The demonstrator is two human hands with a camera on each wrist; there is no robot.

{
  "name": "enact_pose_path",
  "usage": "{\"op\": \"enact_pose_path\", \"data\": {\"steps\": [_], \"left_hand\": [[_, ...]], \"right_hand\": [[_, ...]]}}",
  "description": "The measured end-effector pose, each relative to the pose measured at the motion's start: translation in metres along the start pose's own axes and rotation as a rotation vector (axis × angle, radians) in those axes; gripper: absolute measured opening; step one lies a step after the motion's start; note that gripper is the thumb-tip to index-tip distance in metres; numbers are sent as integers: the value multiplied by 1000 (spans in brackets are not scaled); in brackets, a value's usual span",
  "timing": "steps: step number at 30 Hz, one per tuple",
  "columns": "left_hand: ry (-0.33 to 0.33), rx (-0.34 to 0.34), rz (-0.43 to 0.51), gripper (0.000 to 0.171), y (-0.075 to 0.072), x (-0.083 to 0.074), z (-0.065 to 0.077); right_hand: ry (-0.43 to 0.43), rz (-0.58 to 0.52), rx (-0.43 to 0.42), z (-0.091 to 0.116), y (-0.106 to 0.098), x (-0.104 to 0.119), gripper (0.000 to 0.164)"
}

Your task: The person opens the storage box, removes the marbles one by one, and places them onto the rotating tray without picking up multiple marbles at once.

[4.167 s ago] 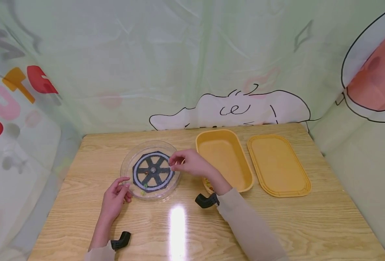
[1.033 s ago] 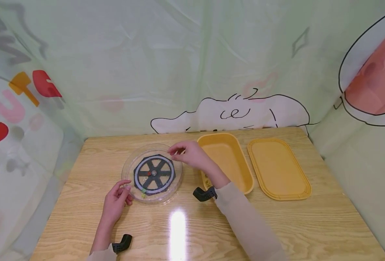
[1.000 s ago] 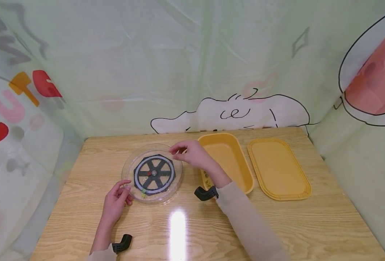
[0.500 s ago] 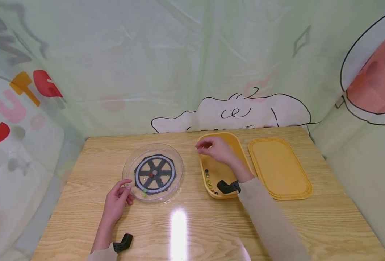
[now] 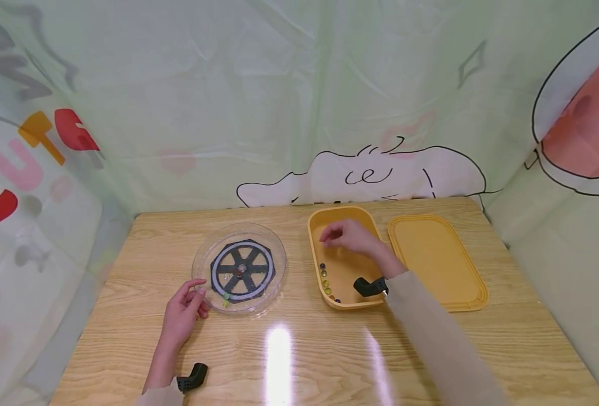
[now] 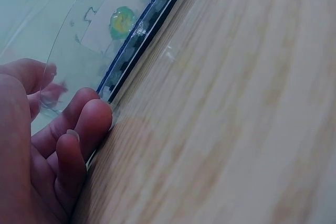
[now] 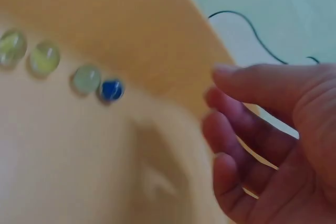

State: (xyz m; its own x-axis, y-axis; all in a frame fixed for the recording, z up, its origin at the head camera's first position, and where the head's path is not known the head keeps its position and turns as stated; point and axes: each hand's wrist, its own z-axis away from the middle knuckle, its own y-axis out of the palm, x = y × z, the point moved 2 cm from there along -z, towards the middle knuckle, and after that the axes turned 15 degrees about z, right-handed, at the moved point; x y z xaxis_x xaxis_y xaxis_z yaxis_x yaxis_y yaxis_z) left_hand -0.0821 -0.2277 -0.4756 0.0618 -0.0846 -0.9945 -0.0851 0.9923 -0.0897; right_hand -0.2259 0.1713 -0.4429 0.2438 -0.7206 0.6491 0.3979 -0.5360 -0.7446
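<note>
My left hand (image 5: 182, 309) grips the near-left wall of a round clear dish (image 5: 274, 239); the left wrist view shows fingers on both sides of its thin clear edge. A dark spoked wheel shape (image 5: 251, 278) shows at the dish's bottom. Inside lie a small reddish-brown piece (image 5: 238, 273) near the hub and a green-yellow marble (image 6: 122, 23) near my left fingers. My right hand (image 5: 350, 237) hangs over the orange tray (image 5: 346, 285), fingers loosely bent and holding nothing. Along the tray's left side sit several glass marbles, among them a blue marble (image 7: 111, 91) and a yellow marble (image 7: 44, 59).
Right of the tray lies a flat orange lid (image 5: 433, 262) on the wooden table (image 5: 324, 355). A printed cloth backdrop (image 5: 203, 113) stands behind the table and along both sides. Black wrist mounts (image 5: 370, 286) stick out at both wrists.
My right hand has left the dish's right rim and moved right, over the orange tray, uncovering the row of marbles. The left hand has stayed at the dish.
</note>
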Motion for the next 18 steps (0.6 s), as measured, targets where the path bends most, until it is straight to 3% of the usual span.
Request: {"op": "enact_pose_path", "data": {"steps": [5,8,13,18], "left_hand": [[-19,-14,7,26,0,1,0],[-15,-15,10,26,-4,16,-5],[10,-25,3,24,-10,41,-14],[18,-32,-6,23,-10,42,-15]], "right_hand": [[-41,42,159,-4,5,-10,11],[-86,57,232,-6,7,-12,12],[-111,100,299,-6,10,-13,14],[-123,144,335,-9,14,-11,16]]}}
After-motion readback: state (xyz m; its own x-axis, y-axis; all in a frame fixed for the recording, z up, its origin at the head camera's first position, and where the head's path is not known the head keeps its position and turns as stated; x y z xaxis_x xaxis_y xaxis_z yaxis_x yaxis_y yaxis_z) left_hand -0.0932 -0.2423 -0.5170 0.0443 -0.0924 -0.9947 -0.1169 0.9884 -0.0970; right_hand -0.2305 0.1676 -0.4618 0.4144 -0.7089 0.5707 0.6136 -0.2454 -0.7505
